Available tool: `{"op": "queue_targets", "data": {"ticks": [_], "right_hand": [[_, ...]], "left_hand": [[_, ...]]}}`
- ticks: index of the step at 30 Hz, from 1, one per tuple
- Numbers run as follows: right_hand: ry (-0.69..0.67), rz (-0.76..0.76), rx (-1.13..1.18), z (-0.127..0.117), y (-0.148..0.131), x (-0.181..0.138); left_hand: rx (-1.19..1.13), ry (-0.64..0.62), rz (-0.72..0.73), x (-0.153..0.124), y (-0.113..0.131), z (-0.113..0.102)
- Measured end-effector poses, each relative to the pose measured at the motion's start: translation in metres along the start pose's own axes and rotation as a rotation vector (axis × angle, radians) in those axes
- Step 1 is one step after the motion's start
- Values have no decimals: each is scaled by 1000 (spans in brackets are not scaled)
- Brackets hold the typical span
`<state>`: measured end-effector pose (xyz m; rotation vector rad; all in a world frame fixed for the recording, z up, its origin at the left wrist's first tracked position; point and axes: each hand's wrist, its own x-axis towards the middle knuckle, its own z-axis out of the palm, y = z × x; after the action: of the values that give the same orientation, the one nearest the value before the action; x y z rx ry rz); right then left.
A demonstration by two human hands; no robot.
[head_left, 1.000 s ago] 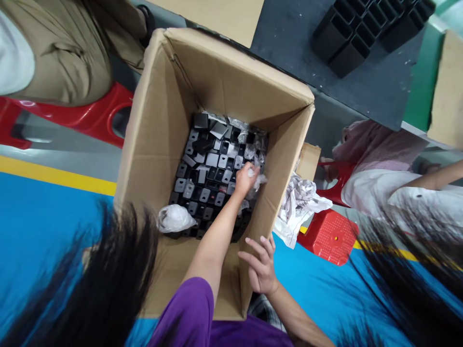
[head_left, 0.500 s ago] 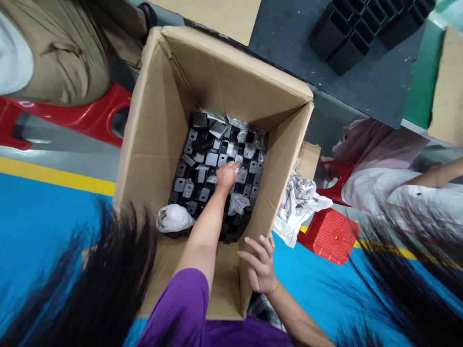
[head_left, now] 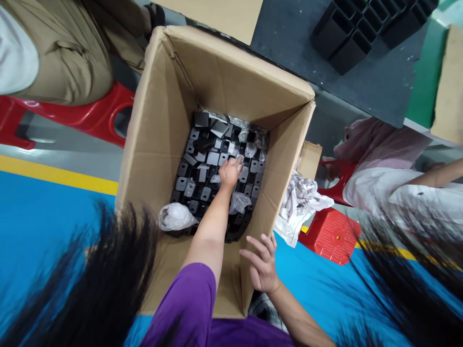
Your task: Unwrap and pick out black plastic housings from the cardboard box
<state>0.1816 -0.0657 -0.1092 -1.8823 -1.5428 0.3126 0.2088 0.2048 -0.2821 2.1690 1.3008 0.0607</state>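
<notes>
A tall open cardboard box (head_left: 159, 120) stands on the floor in front of me. Its bottom is covered with several small black plastic parts (head_left: 202, 168), some in clear plastic wrap. My left arm, in a purple sleeve, reaches down into the box. My left hand (head_left: 230, 172) lies on the parts near the middle right, fingers stretched forward over them. My right hand (head_left: 262, 262) is open with fingers spread, resting against the near right corner of the box.
A crumpled clear bag (head_left: 175, 217) lies at the box's near left. Crumpled paper (head_left: 300, 200) and a red stool (head_left: 331, 236) sit to the right. A person in beige (head_left: 61, 53) sits on a red stool at the far left; another person (head_left: 390, 178) is at the right. Black trays (head_left: 361, 29) lie on a dark table.
My left hand moved left from the box's right wall to the middle of the parts, leaving a wrapped piece behind, then stretched its fingers. My right hand stayed on the box corner.
</notes>
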Motion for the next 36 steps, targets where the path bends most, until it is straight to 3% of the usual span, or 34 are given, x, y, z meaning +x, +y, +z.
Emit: {"op": "queue_targets", "data": {"ticks": [12,24,31,36], "right_hand": [[-8,-5,-29,1,1,-4],[-12,-14,-23,1,3,-7],[-10,-14,-20,0,2,-3],[-18,1,-11,-1,1,-1]], "left_hand": [[-48,61,-82,0,5,4],[-330,189,-271,21,11,6],[-574,262,-246,24,2,-17],[-651,174,-227,22,-13,-47]]}}
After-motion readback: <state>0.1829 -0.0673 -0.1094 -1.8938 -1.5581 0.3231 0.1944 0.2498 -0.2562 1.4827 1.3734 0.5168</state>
